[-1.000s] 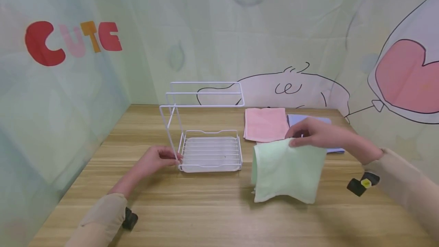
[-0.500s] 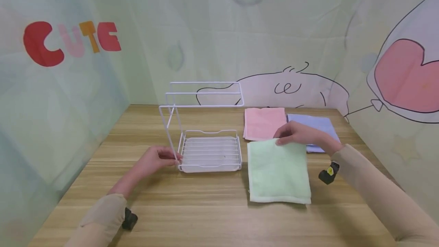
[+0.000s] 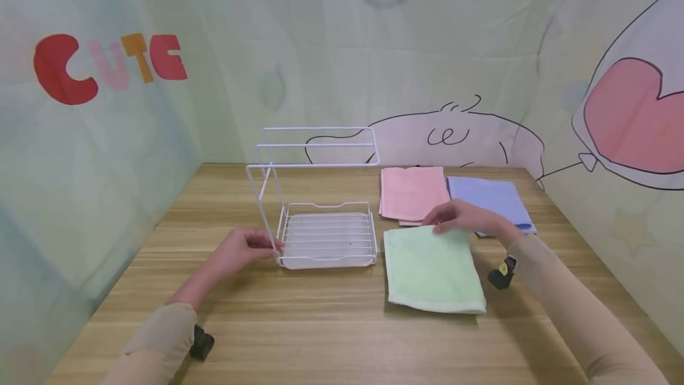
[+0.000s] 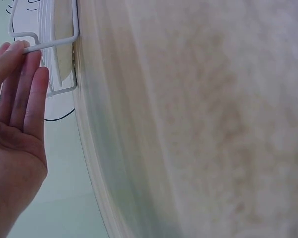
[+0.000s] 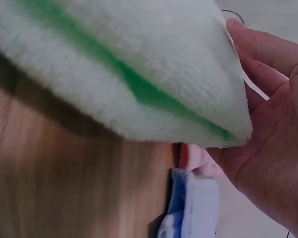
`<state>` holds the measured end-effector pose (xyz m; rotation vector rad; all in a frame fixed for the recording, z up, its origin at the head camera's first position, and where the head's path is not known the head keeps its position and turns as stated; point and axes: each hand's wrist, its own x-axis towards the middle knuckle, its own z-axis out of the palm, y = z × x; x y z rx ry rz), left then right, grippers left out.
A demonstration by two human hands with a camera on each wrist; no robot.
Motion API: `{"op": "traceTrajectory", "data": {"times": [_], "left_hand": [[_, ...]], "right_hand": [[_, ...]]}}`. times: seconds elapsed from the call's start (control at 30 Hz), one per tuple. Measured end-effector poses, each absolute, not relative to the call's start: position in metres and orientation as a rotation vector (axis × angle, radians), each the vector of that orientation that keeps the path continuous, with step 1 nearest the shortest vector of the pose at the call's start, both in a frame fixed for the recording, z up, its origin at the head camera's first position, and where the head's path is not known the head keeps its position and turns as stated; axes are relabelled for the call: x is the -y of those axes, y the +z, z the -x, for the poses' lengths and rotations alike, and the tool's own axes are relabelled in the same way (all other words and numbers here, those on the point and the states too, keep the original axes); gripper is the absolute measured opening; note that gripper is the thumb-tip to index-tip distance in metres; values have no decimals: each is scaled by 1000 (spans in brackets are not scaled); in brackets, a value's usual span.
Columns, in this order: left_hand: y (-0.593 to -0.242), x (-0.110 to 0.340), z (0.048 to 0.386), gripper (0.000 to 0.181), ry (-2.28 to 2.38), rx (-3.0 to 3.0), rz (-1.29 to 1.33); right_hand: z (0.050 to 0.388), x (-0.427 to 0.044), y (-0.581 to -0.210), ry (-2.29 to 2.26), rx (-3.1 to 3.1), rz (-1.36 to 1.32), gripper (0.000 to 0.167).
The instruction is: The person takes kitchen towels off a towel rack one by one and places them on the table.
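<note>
My left hand (image 3: 243, 248) pinches the lower front corner of a white wire rack (image 3: 312, 166) between thumb and fingers; the left wrist view shows the thumb on the wire (image 4: 49, 43). The rack stands upright, with a pale tray (image 3: 328, 242) in its base. To its right, my right hand (image 3: 462, 218) holds a folded light green towel (image 3: 433, 272) by its far edge, thumb on top. In the right wrist view the towel's folded layers (image 5: 154, 64) lie close to the camera. Whether its near edge touches the table cannot be told.
Behind the green towel, a folded pink towel (image 3: 411, 192) lies on the wooden table (image 3: 299, 331). A folded blue towel (image 3: 491, 198) lies to the right of it, partly behind my right hand. A printed curtain (image 3: 320, 64) hangs along the table's back and sides.
My right hand has carried the green towel left and lowered it toward the table; it now lies flatter, beside the rack. More of the blue towel shows. My left hand stays at the rack.
</note>
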<state>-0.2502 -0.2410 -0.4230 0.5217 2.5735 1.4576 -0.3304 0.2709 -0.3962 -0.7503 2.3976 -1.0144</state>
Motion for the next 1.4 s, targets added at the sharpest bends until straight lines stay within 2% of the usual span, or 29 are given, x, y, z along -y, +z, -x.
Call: {"op": "traceTrajectory", "data": {"times": [0.23, 0.73, 1.2, 1.4], "left_hand": [[-422, 240, 250, 18, 1452, -2578, -529], [-422, 241, 250, 18, 1439, -2597, -527], [-422, 240, 249, 18, 1425, -2603, -526], [-422, 241, 251, 17, 1429, -2596, -544]], "right_hand": [[328, -286, -413, -1040, -2375, 779, 33], [309, -320, -425, -1086, -2352, 555, 51], [311, -319, -437, -1168, -2409, 421, 49], [320, -320, -444, -1134, -2530, 375, 55]]}}
